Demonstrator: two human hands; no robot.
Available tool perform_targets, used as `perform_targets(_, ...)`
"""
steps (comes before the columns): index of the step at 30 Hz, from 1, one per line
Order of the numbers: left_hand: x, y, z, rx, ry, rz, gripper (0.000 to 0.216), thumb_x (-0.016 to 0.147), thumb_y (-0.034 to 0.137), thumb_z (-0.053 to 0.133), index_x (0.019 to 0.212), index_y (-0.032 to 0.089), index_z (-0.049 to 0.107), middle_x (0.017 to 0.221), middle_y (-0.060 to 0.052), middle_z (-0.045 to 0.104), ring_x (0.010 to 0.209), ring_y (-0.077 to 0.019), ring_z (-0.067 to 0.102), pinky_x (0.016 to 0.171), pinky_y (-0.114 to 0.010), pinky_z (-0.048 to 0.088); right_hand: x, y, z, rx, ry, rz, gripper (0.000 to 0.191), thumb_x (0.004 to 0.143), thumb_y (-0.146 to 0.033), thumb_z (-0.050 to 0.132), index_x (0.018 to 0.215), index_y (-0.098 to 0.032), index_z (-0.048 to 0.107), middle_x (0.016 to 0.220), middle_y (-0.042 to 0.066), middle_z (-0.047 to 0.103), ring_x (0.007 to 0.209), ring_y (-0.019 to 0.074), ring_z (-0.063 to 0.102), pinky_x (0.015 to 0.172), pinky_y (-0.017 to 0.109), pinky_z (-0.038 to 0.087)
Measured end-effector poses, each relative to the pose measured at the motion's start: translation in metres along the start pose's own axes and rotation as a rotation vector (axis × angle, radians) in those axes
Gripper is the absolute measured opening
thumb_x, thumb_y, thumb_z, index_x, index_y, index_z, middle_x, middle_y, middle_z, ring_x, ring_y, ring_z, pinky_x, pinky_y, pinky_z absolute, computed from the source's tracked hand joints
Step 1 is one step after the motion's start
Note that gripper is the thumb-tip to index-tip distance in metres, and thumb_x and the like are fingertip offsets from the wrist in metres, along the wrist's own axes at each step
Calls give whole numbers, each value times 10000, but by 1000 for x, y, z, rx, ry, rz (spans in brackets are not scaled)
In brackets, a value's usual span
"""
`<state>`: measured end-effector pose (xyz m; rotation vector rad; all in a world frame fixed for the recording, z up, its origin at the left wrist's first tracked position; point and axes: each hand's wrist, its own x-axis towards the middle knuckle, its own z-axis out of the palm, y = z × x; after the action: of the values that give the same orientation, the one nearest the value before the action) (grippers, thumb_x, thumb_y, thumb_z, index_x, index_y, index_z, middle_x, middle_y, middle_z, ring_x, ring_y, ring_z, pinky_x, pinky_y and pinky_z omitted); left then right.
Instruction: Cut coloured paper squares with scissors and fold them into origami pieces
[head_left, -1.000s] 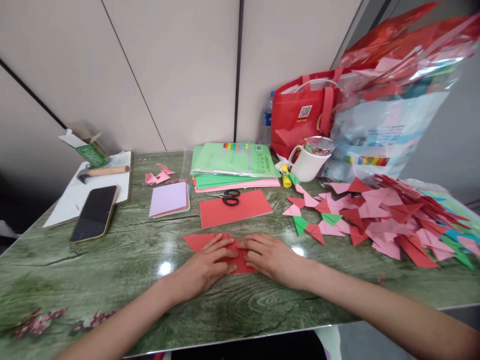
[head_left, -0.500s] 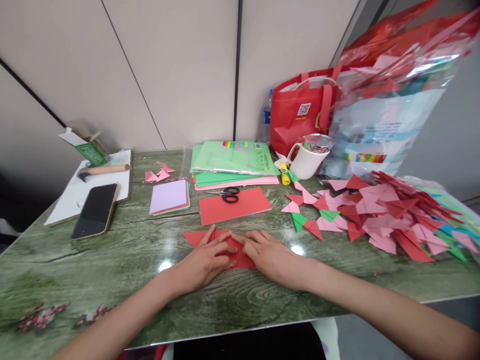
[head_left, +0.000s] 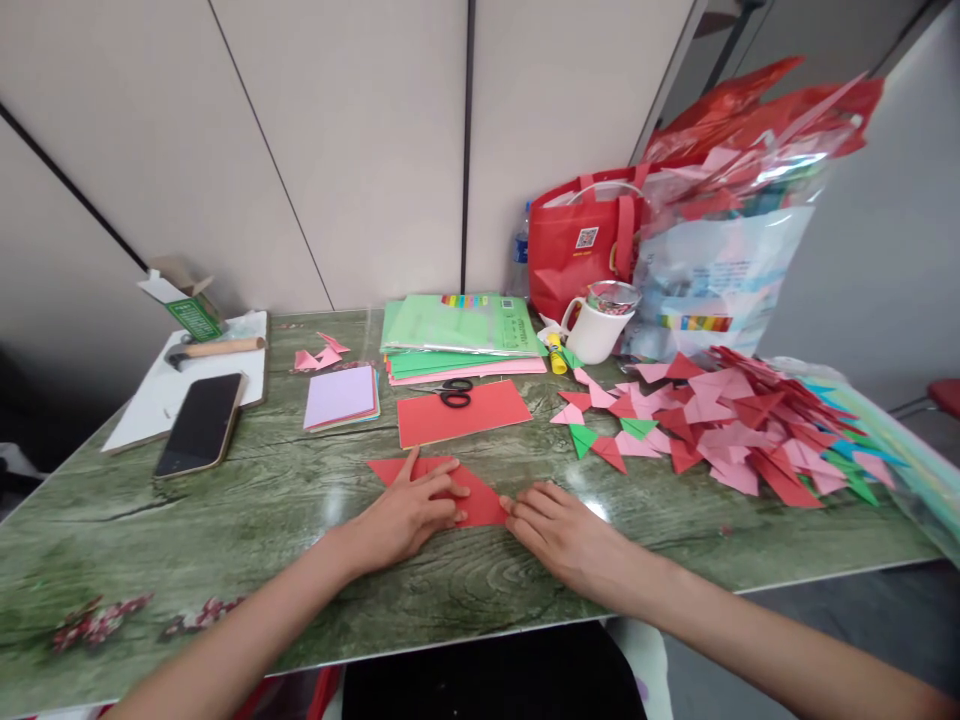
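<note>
A folded sheet of red paper (head_left: pixel 480 495) lies flat on the table in front of me. My left hand (head_left: pixel 412 510) rests across its left half with the fingers spread, pressing it down. At the paper's right corner is my right hand (head_left: pixel 551 525), its fingers curled together and the fingertips on the corner. The hands stand apart, with part of the paper bare between them. Just beyond lies a stack of red paper strips (head_left: pixel 480 420), and black-handled scissors (head_left: pixel 456 393) rest on its far edge.
Several folded paper pieces (head_left: pixel 720 420) are heaped on the right. Behind stand a white mug (head_left: pixel 596 335), a red bag (head_left: pixel 570 250) and packs of coloured paper (head_left: pixel 457 325). Leftward are square papers (head_left: pixel 339 397), a phone (head_left: pixel 201 425), a hammer (head_left: pixel 221 348) and an opened box (head_left: pixel 193 312).
My right hand has slid rightward along the red paper, from near my left hand to the right corner. My left hand has stayed on the paper. The camera view has shifted slightly.
</note>
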<state>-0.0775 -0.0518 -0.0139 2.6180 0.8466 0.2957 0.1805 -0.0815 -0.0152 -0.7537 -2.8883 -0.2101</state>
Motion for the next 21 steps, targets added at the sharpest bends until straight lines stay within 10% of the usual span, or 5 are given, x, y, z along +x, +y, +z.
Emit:
perform_targets(10,1,11,-5,130,-23,27,234,917,161,374,964,200,600,1307,-101,491,1314,-246,339,1074,-588,109,-21,-7,-14,136,-65,108,242,851,-59,474,1068,-128,555,983,95,615,895,219,541,802,355,463)
perform_targets(21,-43,0,-17,244,76,-62,300,923,224,398,1197,247,521,1181,-64,570,1251,-216,406,1106,-509,144,79,50,15,11,27,326,269,877,-89,467,1137,-86,535,1159,168,589,1078,229,555,909,353,453)
